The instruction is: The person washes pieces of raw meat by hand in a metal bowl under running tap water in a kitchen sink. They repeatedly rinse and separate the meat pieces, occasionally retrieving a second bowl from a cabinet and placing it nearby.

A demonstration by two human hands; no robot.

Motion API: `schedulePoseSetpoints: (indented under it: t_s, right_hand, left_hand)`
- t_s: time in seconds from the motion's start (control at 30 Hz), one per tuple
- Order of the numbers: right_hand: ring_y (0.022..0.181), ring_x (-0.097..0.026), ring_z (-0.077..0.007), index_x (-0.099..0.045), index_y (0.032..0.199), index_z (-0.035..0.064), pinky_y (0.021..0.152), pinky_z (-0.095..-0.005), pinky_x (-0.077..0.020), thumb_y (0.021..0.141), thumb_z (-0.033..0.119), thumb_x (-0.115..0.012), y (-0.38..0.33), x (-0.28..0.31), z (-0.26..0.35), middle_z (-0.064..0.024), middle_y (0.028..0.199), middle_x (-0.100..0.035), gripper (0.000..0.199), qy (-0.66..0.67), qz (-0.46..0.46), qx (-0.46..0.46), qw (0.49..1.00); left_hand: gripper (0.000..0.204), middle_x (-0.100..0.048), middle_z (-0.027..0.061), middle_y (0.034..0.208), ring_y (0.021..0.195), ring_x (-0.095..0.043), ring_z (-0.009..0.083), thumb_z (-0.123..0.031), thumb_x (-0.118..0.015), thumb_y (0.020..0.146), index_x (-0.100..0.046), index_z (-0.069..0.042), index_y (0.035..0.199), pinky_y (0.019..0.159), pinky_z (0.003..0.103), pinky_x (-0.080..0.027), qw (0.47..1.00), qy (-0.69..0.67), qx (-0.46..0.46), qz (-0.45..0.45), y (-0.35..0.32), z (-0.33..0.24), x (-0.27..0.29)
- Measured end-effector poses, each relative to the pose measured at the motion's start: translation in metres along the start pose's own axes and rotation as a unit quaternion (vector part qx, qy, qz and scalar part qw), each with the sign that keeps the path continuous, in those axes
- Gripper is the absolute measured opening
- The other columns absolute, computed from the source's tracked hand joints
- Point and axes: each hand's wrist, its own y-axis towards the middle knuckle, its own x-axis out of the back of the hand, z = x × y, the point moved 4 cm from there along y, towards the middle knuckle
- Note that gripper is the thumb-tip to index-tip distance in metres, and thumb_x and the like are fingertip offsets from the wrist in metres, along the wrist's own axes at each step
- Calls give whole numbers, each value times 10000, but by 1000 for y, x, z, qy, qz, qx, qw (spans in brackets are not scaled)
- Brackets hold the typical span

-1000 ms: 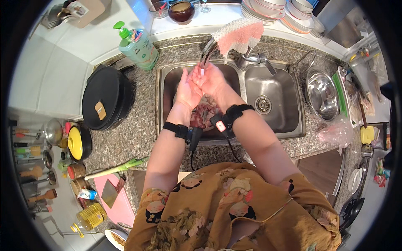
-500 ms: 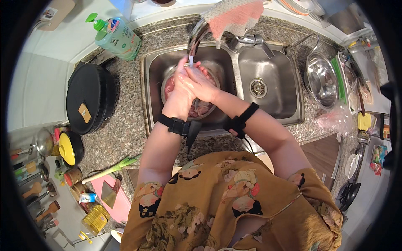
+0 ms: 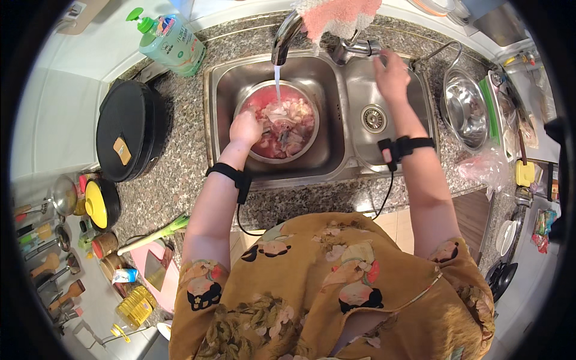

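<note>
A steel bowl (image 3: 251, 102) of raw meat pieces (image 3: 282, 126) in reddish water stands in the left sink basin (image 3: 225, 90). Water runs from the faucet (image 3: 284, 37) into the bowl. My left hand (image 3: 245, 128) grips the bowl's near-left rim. My right hand (image 3: 390, 75) reaches up to the faucet handle (image 3: 360, 48) at the back of the sink and touches it. Both wrists wear black bands with cables.
A pink cloth (image 3: 339, 15) hangs over the faucet. A green soap bottle (image 3: 169, 41) stands back left, a black round pan (image 3: 126, 135) left. An empty steel bowl (image 3: 465, 108) sits right of the right basin (image 3: 375, 120). A pink cutting board (image 3: 153, 270) with a leek lies near left.
My hands were rubbing together under the running water. Now they are apart: the left has dropped to the bowl's rim and the right has moved to the faucet handle.
</note>
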Motion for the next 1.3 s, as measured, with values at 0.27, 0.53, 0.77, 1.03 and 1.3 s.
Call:
schedulePoseSetpoints:
  t_s: [0.27, 0.53, 0.77, 1.03, 1.3]
  right_hand:
    - [1121, -537, -382, -420, 1325, -6, 961, -406, -419, 803, 362, -639, -19, -4, -20, -261, 1183, -565, 676, 40, 226, -159, 960]
    - [1155, -505, -378, -325, 1384, 4, 974, -406, -398, 788, 300, -674, -38, 7, -7, -271, 1244, -503, 751, 76, 222, -144, 961]
    - [1250, -407, -354, -428, 1298, 92, 984, -474, -376, 769, 187, -648, -69, 10, 53, -177, 1398, -361, 581, 33, 110, 28, 993]
    - [1186, -461, -388, -537, 1183, 87, 1006, -413, -399, 764, 151, -648, -145, 13, 107, -196, 1362, -399, 438, 183, 343, 129, 912]
    - [1109, -544, -261, -545, 1205, 84, 967, -339, -425, 830, 208, -638, -147, 9, 83, -148, 1280, -504, 406, 271, 461, -76, 841]
  left_hand:
    - [419, -417, 89, 1396, 1246, -447, 257, -73, -482, 843, -524, -162, 1250, 982, 399, -422, 965, 192, -158, 89, 11, -6, -64]
    - [235, -588, 124, 1166, 1120, -544, 261, -145, -472, 878, -642, -104, 1035, 907, 407, -452, 976, 139, -163, 44, 36, 21, -91]
    - [241, -652, 85, 1002, 844, -646, 202, -107, -638, 832, -589, -28, 1054, 673, 355, -529, 981, -161, 12, 110, 35, 49, -76]
    - [406, -571, 168, 1209, 1135, -543, 308, -260, -554, 838, -541, -42, 1181, 925, 450, -428, 978, 157, -35, 130, 23, 16, -105]
    - [348, -649, 133, 1006, 933, -646, 243, -137, -597, 880, -536, -24, 1203, 837, 355, -509, 795, -557, 118, 208, 5, 8, -61]
